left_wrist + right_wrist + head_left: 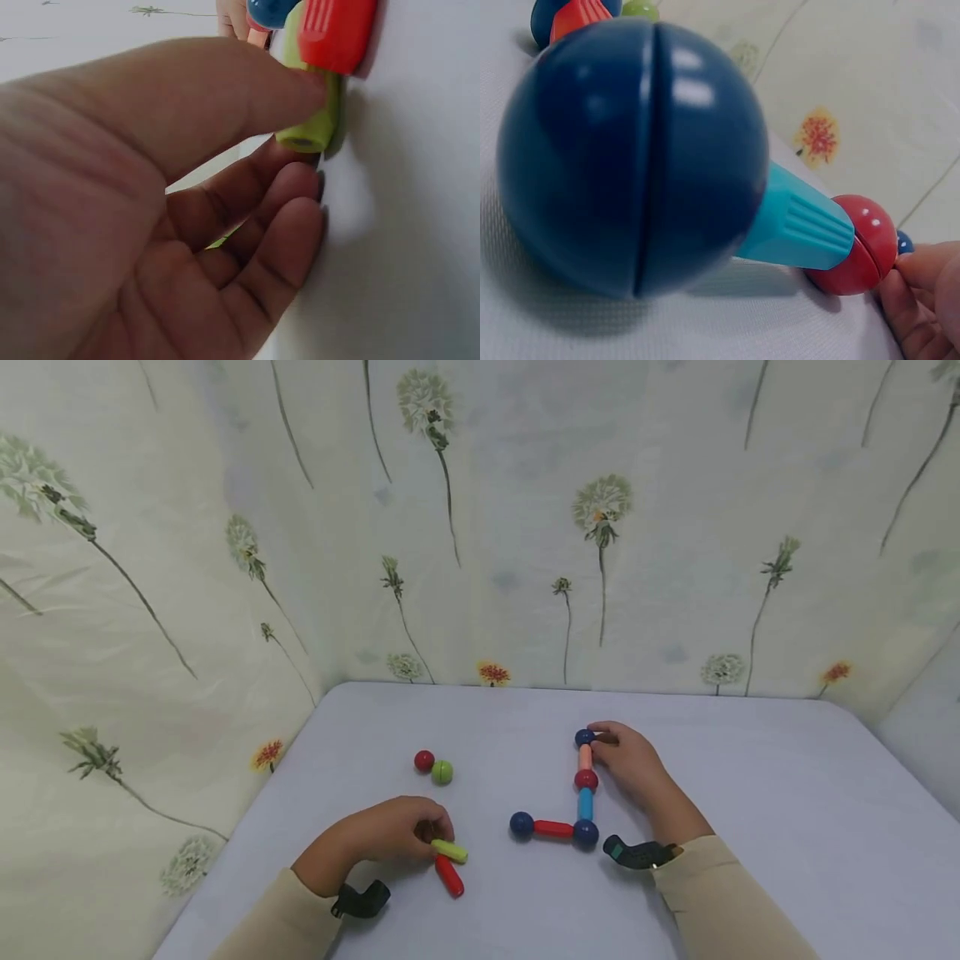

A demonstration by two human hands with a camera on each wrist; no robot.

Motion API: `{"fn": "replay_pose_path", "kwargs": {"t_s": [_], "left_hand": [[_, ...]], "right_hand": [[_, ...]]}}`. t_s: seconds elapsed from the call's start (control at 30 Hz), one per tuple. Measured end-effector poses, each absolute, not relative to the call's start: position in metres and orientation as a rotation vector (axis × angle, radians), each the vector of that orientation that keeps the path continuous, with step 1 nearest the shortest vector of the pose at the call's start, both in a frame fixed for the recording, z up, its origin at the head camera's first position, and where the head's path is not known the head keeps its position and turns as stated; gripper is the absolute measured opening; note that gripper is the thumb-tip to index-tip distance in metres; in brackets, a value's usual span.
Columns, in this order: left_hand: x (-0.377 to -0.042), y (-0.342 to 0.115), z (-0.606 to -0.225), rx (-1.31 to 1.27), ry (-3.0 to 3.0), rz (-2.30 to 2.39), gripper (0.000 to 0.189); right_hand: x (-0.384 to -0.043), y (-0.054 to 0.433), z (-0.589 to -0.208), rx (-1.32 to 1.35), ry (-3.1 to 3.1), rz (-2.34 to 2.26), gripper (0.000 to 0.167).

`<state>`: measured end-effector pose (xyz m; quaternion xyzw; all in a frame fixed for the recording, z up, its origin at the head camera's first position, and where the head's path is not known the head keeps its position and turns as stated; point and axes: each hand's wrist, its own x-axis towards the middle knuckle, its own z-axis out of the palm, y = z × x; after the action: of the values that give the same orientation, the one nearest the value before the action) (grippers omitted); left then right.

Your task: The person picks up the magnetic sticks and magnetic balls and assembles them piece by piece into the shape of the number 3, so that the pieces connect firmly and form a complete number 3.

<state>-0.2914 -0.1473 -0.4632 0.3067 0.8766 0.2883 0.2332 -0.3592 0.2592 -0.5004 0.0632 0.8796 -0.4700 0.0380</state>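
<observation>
The ball-and-rod chain (pixel 586 806) lies on the table (pixel 787 777), cloth (pixel 517 527) behind it; to its left, two loose balls (pixel 442 772) (side by side); front-left, two loose rods (pixel 450 877) at the left hand (pixel 397 828); at its far end, the right hand (pixel 628 762).

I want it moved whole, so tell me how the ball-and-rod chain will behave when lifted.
The chain may bend or part at its joints, since the rods meet the balls only at their ends. The rods look rigid, given their straight, crisp-edged form. The balls' glossy shine suggests slipperiness.
</observation>
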Motion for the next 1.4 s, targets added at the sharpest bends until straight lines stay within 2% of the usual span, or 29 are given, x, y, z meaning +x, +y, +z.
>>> {"fn": "replay_pose_path", "kwargs": {"t_s": [0.3,0.73,1.4], "left_hand": [[-0.295,-0.134,-0.478,0.735,2.539,0.861,0.017],[-0.297,-0.11,-0.485,0.544,2.622,1.0,0.018],[-0.345,-0.057,-0.468,0.533,2.708,0.918,0.016]], "right_hand": [[-0.359,0.261,-0.498,0.181,2.715,-1.43,0.043],[-0.355,0.258,-0.504,0.167,2.723,-1.432,0.043],[-0.353,0.26,-0.499,0.206,2.725,-1.454,0.043]]}}
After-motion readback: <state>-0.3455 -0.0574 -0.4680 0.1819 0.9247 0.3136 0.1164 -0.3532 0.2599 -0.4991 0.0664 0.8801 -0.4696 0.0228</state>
